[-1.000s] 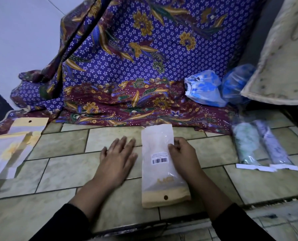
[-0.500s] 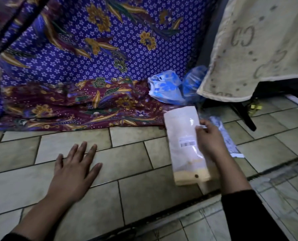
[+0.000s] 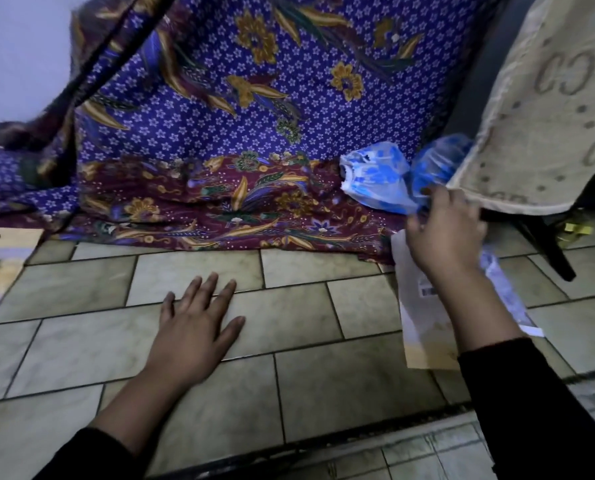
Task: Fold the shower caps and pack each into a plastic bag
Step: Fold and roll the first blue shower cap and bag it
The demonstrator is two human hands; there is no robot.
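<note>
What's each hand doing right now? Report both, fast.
Left hand: open, flat on the tiled floor, holding nothing.
Right hand: reaching at the blue shower cap; grip cannot be told.

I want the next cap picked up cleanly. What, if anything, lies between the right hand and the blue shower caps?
Nothing visible does. The right hand already reaches the blue shower caps; the packed bag lies below the wrist.

I have one view only, from the head camera: it looks forward and steeply down, close over the tiled floor (image 3: pixel 289 306), facing the patterned cloth (image 3: pixel 254 133) draped behind it.
</note>
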